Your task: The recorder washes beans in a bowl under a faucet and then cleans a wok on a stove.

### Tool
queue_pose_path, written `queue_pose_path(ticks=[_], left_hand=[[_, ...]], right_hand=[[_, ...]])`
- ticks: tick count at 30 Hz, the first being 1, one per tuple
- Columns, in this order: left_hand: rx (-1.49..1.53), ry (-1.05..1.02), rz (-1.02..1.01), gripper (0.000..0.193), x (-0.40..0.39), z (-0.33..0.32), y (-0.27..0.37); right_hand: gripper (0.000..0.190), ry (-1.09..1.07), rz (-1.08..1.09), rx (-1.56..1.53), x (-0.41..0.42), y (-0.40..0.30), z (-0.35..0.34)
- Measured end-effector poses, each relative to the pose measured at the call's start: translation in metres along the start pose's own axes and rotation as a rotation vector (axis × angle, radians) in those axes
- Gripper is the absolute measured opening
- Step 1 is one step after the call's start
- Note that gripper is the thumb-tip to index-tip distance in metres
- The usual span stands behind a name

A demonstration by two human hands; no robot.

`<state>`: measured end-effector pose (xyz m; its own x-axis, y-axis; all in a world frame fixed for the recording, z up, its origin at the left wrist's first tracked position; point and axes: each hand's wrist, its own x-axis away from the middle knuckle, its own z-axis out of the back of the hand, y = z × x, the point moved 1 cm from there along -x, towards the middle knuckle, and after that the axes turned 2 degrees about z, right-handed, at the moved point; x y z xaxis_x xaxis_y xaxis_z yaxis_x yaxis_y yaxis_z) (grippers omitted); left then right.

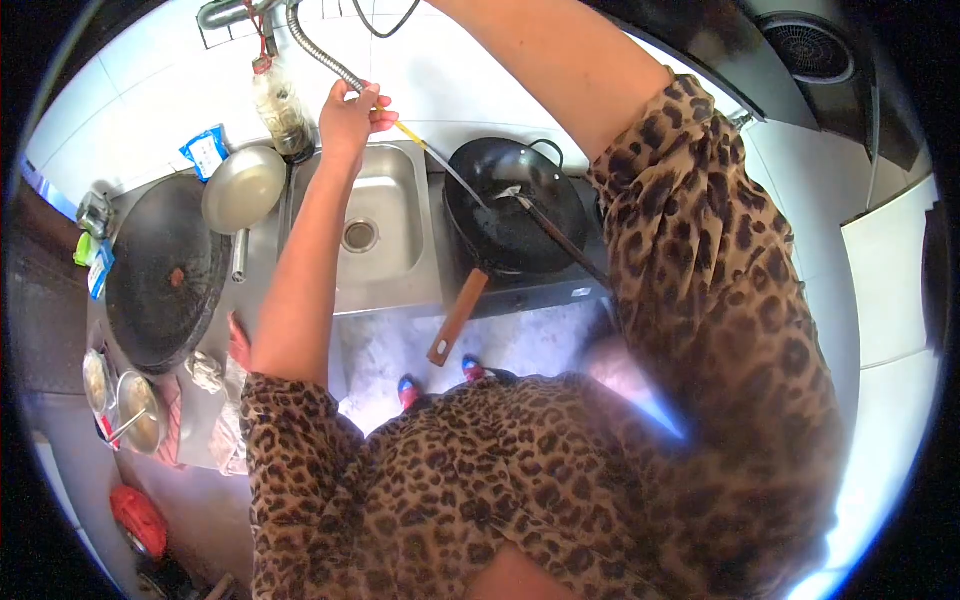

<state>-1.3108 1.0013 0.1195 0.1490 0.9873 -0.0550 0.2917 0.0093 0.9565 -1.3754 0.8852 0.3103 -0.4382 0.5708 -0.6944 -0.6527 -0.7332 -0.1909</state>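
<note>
My left hand (352, 120) grips the end of a flexible metal hose (322, 52) above the back of the sink. From its yellow tip (409, 133) a thin pale line runs into a black wok (480, 240); whether it is water or a rod I cannot tell. A long dark-handled utensil (555, 232) with a pale metal head lies across the wok. The wok's wooden handle (457, 319) points towards me. My right arm reaches up past the top edge, so my right hand is out of view.
Left of the wok is a stainless steel sink (382, 285). Farther left are a metal ladle or small pan (244, 187), a large dark round lid or pan (165, 277), a bottle (279, 112), cloths (232, 427) and bowls (142, 412). A range hood (806, 49) is at the upper right.
</note>
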Motion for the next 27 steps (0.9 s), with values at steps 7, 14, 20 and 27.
queue_pose_path(ticks=[7,14,20,27], left_hand=[[-0.026,-0.004,-0.024,0.017,-0.003,-0.009,-0.002],[-0.041,0.022,-0.06,0.016,-0.004,-0.004,-0.005],[-0.013,0.052,-0.087,0.014,-0.001,-0.008,-0.003],[-0.003,0.056,-0.072,0.014,-0.002,-0.005,-0.004]], right_hand=[[0.034,-0.029,0.052,-0.153,0.002,0.012,0.012],[0.034,-0.129,-0.117,-0.243,0.013,-0.013,0.027],[0.035,-0.109,-0.09,-0.325,0.017,-0.009,0.027],[0.035,-0.115,-0.112,-0.371,0.02,-0.017,0.027]])
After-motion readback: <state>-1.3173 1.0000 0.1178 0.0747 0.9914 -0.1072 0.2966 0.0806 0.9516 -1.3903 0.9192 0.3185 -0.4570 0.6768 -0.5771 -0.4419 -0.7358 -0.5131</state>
